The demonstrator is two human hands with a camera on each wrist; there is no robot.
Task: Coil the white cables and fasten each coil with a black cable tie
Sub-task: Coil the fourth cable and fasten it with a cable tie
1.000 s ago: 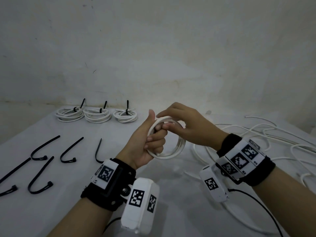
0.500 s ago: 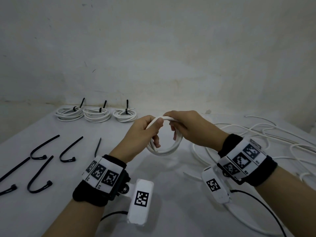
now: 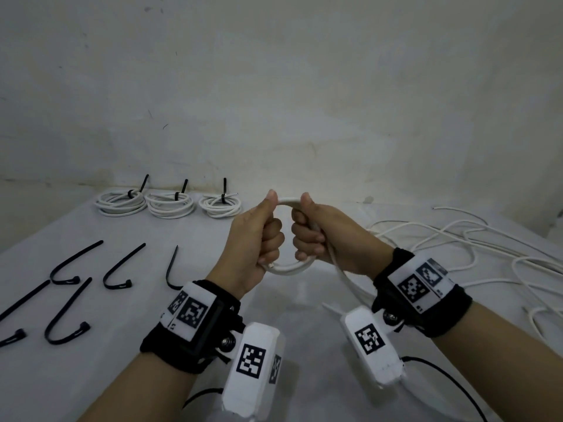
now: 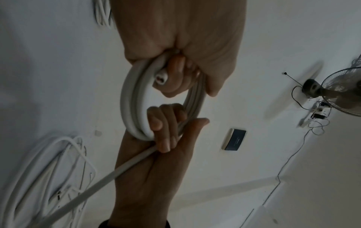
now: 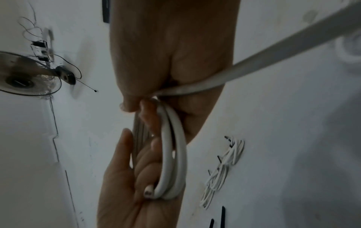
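A small coil of white cable (image 3: 289, 268) is held upright above the table between both hands. My left hand (image 3: 263, 236) grips its left side, thumb on top; the cut cable end (image 4: 161, 78) sticks out by the fingers. My right hand (image 3: 313, 233) grips the right side, and the cable's loose tail (image 3: 345, 277) runs down past the wrist. The wrist views show two or three turns of coil (image 4: 134, 108) (image 5: 171, 154) in both fists. Several loose black cable ties (image 3: 120, 268) lie at the left. Three tied coils (image 3: 170, 204) sit at the back.
A heap of loose white cable (image 3: 475, 254) sprawls over the right side of the table (image 3: 91, 376). A wall rises just behind the tied coils. A standing fan (image 4: 339, 91) and a wall socket with wires show in the wrist views.
Both hands have turned and closed into fists on opposite sides of the coil, thumbs on top. The coil has gained another turn and sits a little lower.
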